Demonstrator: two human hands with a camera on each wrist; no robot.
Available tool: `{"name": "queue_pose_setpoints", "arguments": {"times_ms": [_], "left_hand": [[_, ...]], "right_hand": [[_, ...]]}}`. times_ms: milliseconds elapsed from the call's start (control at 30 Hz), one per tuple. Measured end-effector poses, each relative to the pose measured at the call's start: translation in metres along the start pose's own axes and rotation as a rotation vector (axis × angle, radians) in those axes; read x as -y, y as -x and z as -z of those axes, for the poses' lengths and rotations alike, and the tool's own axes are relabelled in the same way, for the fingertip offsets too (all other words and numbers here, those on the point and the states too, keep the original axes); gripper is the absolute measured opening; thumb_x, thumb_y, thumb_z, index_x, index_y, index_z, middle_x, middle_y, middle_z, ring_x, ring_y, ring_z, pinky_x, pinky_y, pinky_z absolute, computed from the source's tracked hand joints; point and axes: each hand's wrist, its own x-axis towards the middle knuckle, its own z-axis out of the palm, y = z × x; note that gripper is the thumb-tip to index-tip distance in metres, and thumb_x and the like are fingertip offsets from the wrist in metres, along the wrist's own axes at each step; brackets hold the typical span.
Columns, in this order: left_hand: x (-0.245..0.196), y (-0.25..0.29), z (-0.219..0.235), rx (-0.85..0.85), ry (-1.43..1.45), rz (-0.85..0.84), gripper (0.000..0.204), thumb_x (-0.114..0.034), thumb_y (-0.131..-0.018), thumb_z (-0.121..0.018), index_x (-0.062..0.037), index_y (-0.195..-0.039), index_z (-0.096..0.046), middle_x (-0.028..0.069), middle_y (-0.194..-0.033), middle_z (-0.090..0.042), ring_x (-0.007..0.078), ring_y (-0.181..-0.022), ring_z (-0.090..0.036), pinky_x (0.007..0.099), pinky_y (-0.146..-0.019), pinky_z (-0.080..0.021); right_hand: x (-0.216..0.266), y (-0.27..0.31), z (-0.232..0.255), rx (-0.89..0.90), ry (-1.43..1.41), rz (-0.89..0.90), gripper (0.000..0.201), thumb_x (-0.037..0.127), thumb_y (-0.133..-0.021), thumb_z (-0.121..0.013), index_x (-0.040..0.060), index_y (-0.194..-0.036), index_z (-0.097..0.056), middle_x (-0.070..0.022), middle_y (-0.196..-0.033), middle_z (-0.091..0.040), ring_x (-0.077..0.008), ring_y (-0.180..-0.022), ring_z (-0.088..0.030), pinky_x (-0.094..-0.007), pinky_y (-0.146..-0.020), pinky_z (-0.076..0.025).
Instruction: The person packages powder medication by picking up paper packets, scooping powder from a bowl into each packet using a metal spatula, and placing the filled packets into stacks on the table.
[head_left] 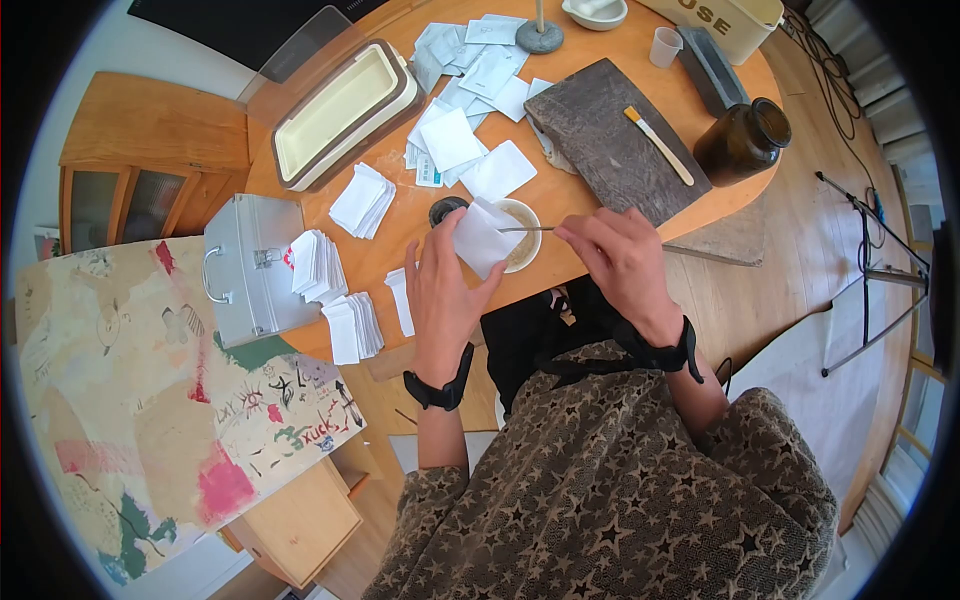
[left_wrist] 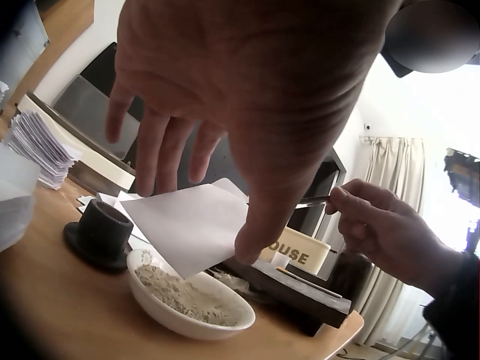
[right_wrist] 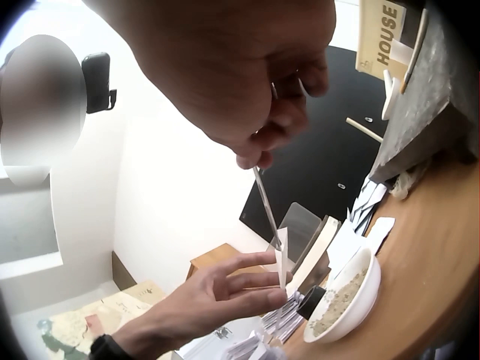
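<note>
One slim tool (head_left: pixel 530 229), shaft crosswise, pinched in right hand (head_left: pixel 625 265), tip leftward, perhaps inside paper (head_left: pixel 482 238) gripped by left hand (head_left: pixel 446 292).

Packet (head_left: pixel 484 238): matt white paper. Bowl (left_wrist: pixel 187 319): smooth, glossy. Tabletop (head_left: pixel 400 160): smooth wood. Case (head_left: pixel 240 270): silvery metal.

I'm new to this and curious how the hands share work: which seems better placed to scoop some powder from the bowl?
Probably the right hand: it pinches the thin tool, close to the bowl of powder. The left hand is busy holding the white paper.
</note>
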Motion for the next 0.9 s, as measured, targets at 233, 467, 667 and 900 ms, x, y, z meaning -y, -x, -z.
{"name": "queue_pose_setpoints", "arguments": {"times_ms": [233, 467, 667, 900], "left_hand": [[0.002, 0.0, -0.002, -0.017, 0.028, -0.01, 0.076, -0.022, -0.075, -0.087, -0.0066, -0.138, -0.049, 0.0164, -0.13, -0.062, 0.0322, -0.122, -0.059, 0.049, -0.114, -0.036], [0.011, 0.003, 0.0, -0.051, 0.0, 0.03, 0.075, -0.026, -0.076, -0.087, -0.0059, -0.139, -0.051, 0.0173, -0.131, -0.062, 0.0319, -0.122, -0.059, 0.0474, -0.114, -0.037], [0.019, 0.012, 0.012, -0.064, -0.011, 0.132, 0.075, -0.028, -0.077, -0.086, -0.0063, -0.14, -0.053, 0.0173, -0.128, -0.065, 0.0323, -0.116, -0.063, 0.0458, -0.105, -0.043], [0.042, 0.047, 0.034, -0.069, -0.098, 0.288, 0.075, -0.028, -0.083, -0.085, -0.0078, -0.145, -0.049, 0.0207, -0.124, -0.067, 0.0336, -0.108, -0.068, 0.0427, -0.094, -0.052]], "right_hand": [[0.001, -0.001, 0.004, -0.031, 0.09, 0.087, 0.009, 0.016, -0.085, -0.079, 0.0132, -0.09, -0.072, 0.0005, -0.067, -0.056, -0.019, -0.058, -0.05, -0.0338, -0.059, -0.037], [0.003, -0.002, 0.005, -0.094, -0.018, -0.055, 0.008, 0.012, -0.087, -0.079, 0.0086, -0.086, -0.071, -0.0009, -0.066, -0.06, -0.0181, -0.054, -0.05, -0.0328, -0.059, -0.036], [-0.001, -0.002, 0.005, -0.148, -0.102, -0.173, 0.009, 0.012, -0.089, -0.076, 0.0058, -0.087, -0.07, -0.0038, -0.067, -0.063, -0.0194, -0.054, -0.052, -0.0318, -0.06, -0.037], [-0.016, 0.008, -0.011, -0.002, -0.098, -0.292, 0.015, 0.017, -0.091, -0.074, 0.0049, -0.085, -0.069, -0.0065, -0.065, -0.061, -0.0208, -0.054, -0.055, -0.0339, -0.061, -0.04]]}}
